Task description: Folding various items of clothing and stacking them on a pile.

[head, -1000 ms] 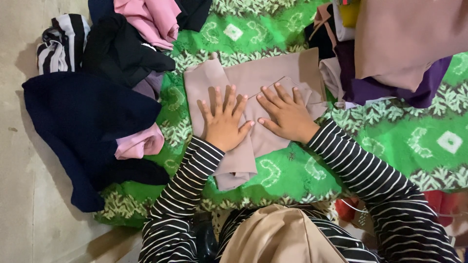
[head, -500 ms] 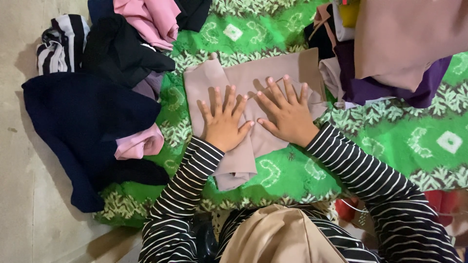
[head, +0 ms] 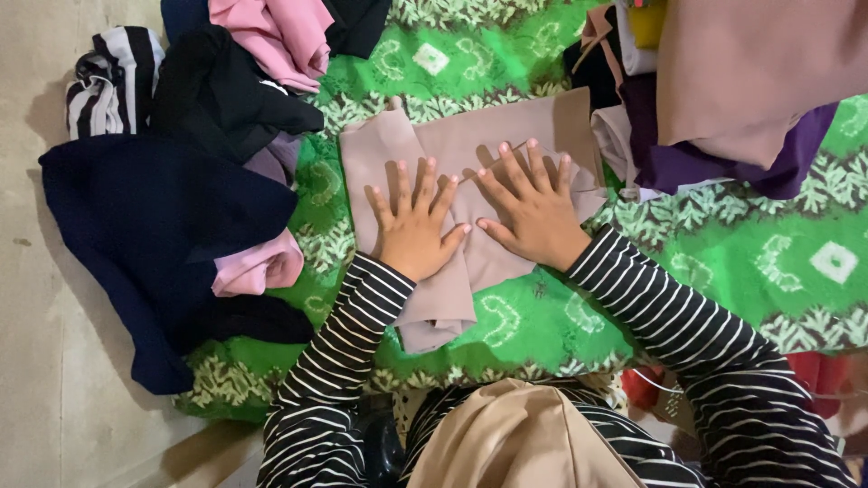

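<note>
- Both hands flat on beige cloth (head: 470, 145), palms down, nothing clamped; cloth lies on green patterned blanket (head: 723, 244) on the floor.
- Left hand (head: 411, 226): fingers (head: 400, 181) spread apart, tips toward far edge of cloth, thumb out toward the other hand.
- Right hand (head: 535, 212): fingers (head: 524, 163) also apart, a bit fanned, pressing on a folded flap w/ a thin seam line just past the fingertips.
- Key relation: cloth directly under both palms, runs on beyond fingertips to its far edge & back past the left wrist as a narrow folded strip. Long axis of main panel approx. across the fingers, side to side; the strip runs along the left forearm.
- Nearer hand: both touching; right hand closer to loose crumpled corner just outboard of its little finger, left hand closer to the folded strip.
- Thumbs near each other, not touching, as far as can tell.
- Counts: 2 hands, 1 beige cloth under them, 1 blanket.
- Outboard of left fingers, well apart: dark navy garment (head: 154, 235), pink cloth (head: 258, 267) beside it, black garment (head: 226, 99), 2nd pink piece (head: 271, 32), striped black-white piece (head: 113, 77).
- Outboard of right fingers: pile w/ purple cloth (head: 714, 163) under a large beige-brown piece (head: 750, 72); pile edge just beside the beige cloth corner, cannot tell if touching.
- Sleeves: striped black-white, 2, both arms.
</note>
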